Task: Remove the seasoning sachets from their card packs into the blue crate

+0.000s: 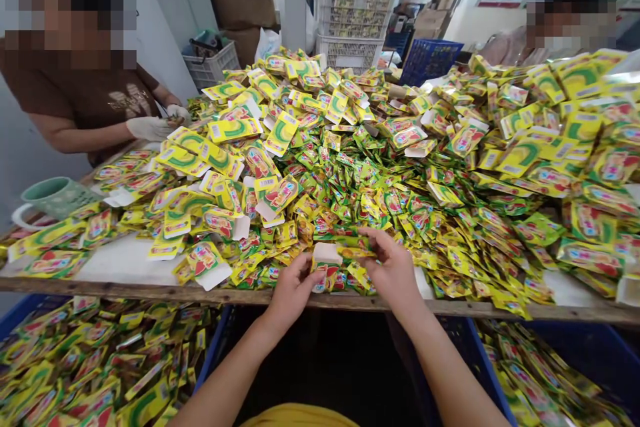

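Near the table's front edge, my left hand (296,285) is closed around a small yellow carton (327,273) whose white end flap stands up. Just to its right, my right hand (394,271) pinches small yellow and green sachets (357,243) between thumb and fingers, close to the carton's upper end. Whether the sachets touch the carton is hard to tell. Beyond my hands lies a heap of loose green sachets (345,180), with more yellow sachets (450,260) to the right. Many yellow cartons (280,133) with open flaps are piled behind and on both sides.
Blue crates of filled cartons stand below the table at left (220,340) and right (493,373). A green mug (60,197) sits at the left edge. One gloved co-worker (95,100) is at the left, another person (515,47) at the back right. White crates (350,13) are stacked behind.
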{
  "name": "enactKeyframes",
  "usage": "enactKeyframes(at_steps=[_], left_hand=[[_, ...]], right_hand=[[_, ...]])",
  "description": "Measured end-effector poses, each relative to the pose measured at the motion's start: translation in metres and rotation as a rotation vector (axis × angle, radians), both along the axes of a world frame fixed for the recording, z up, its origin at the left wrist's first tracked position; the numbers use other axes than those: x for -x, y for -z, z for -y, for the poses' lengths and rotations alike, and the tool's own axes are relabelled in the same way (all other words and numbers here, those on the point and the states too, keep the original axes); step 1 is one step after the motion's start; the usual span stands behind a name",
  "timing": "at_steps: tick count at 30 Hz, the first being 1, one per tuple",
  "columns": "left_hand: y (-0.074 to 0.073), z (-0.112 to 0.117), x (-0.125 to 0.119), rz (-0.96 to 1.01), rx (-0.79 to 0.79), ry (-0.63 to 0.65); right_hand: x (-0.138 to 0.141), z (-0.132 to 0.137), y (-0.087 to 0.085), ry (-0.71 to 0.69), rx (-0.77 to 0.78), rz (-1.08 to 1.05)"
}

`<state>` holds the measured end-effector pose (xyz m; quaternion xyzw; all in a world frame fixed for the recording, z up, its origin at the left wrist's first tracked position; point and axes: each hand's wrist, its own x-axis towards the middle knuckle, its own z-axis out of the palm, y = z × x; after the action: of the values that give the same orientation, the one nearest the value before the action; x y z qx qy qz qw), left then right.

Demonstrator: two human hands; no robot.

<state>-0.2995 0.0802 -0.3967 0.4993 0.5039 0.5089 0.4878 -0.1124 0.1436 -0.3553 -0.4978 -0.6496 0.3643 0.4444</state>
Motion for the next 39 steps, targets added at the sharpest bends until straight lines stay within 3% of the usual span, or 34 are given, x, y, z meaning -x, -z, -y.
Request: enactKeyframes(at_steps=[5,8,12,18,23,27,31,34,39], left_hand=[[0.003,0.000,-0.002,0.012,0.000,-0.059],[0.004,0.000,-0.002,0.039,0.006,-0.051],[0.004,-0.001,-0.001,0.038,-0.006,-0.031],[0.000,0.002,-0.002,-0.024,-0.035,-0.023],[-0.002,0.003,-0.005,-0.082,-0.063,-0.067],[-0.006,0.004,-0.005,-0.098,-0.080,-0.082],[-0.009,0.004,-0.003,-0.106,-0.077,-0.049],[-0.009,0.004,-0.001,-0.091,-0.073,-0.027],[-0.009,0.004,-0.002,-0.063,-0.057,-0.033]], right_hand=[[-0.021,-0.021,0.006,0.072,0.263,-0.136],[-0.027,-0.018,-0.006,0.083,0.221,-0.151],[-0.007,-0.009,-0.016,-0.097,0.216,-0.174],[0.024,0.002,-0.024,-0.196,-0.223,0.423],[0.037,0.019,-0.048,-0.354,-0.343,0.918],[0.031,0.017,-0.051,-0.529,-0.354,0.861],[0.024,0.008,-0.039,-0.403,-0.293,0.672],[0.027,0.009,-0.033,-0.284,-0.380,0.678],[0.030,0.014,-0.031,-0.334,-0.502,0.750]])
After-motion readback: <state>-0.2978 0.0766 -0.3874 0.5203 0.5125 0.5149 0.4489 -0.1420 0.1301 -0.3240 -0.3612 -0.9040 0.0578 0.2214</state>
